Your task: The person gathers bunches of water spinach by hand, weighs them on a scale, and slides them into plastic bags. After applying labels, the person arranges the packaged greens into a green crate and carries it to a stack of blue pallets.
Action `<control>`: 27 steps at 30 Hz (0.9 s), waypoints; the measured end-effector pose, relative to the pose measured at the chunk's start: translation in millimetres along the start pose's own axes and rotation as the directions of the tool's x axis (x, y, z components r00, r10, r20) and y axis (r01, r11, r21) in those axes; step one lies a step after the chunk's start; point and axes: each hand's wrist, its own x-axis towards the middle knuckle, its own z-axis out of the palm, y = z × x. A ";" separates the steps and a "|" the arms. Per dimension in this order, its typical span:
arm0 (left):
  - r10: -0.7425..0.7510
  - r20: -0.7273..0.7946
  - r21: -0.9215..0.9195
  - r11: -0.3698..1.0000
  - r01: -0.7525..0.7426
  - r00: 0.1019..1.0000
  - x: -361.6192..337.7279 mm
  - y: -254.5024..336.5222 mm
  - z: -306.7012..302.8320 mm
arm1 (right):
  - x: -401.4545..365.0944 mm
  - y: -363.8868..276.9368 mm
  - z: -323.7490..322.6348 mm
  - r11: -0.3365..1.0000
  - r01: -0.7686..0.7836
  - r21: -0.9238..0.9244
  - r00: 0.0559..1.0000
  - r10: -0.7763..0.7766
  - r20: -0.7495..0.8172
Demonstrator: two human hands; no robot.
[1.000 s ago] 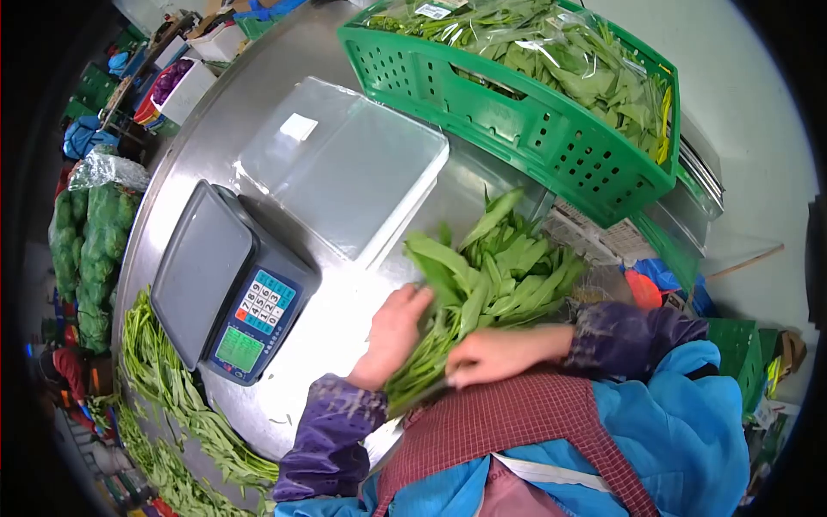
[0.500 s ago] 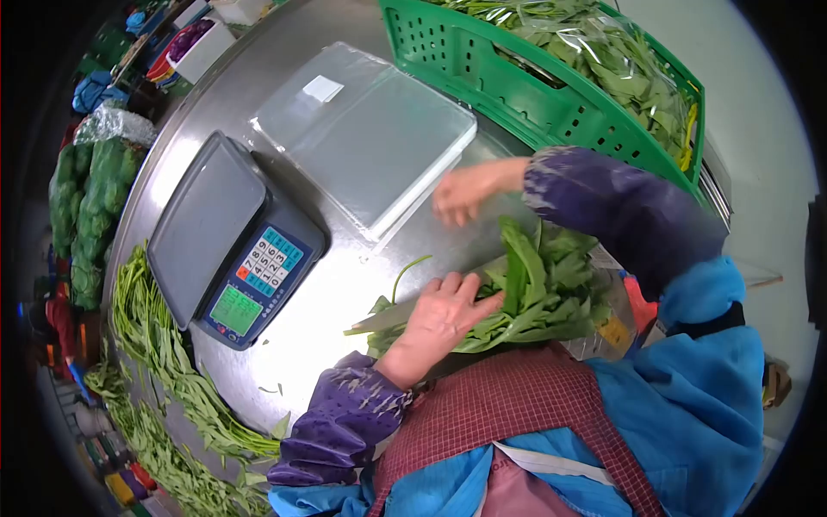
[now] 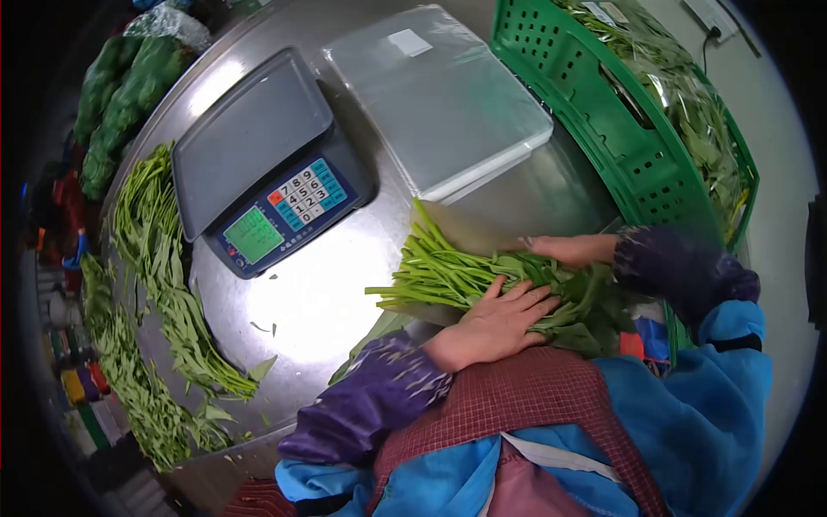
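A bunch of leafy greens [image 3: 444,274] lies in front of me, its cut stems pointing left and its leaves toward the right. Spread flat across the leafy part is my left hand [image 3: 495,333], fingers apart. On the bunch's far side rests my right hand [image 3: 575,249]; its thumb shows, but its other fingers are hidden. Under the stems is a translucent, brownish sheet [image 3: 461,231], perhaps plastic film. Just beyond the bunch lies a flat stack of clear plastic bags [image 3: 448,103] with a small white label.
A digital scale [image 3: 284,185] stands left of the bag stack. More loose greens [image 3: 177,284] line the left table edge. At the upper right, a green crate [image 3: 594,112] holds bagged greens [image 3: 680,95]. Green net sacks [image 3: 133,103] stand beyond the table.
My right hand has come from beside the bag stack to the bunch. The left hand has shifted right, its fingers spreading over the leaves. Stems now show, pointing left. The view has turned.
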 end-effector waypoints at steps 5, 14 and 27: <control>-0.001 0.128 -0.159 0.987 0.022 0.992 5.7 -14.7 -3.2 | -31.8 -29.3 42.7 0.772 0.127 -0.623 0.975 -0.212 -0.064; -0.034 -0.092 0.383 0.921 0.067 0.995 -82.8 -12.4 -47.2 | -35.8 -34.5 72.6 0.524 0.043 -0.850 0.968 -0.232 -0.094; -0.220 -0.210 0.080 0.967 0.241 0.953 -49.4 -72.1 -60.9 | -29.3 -41.1 86.4 0.522 -0.176 -0.834 0.962 -0.086 -0.257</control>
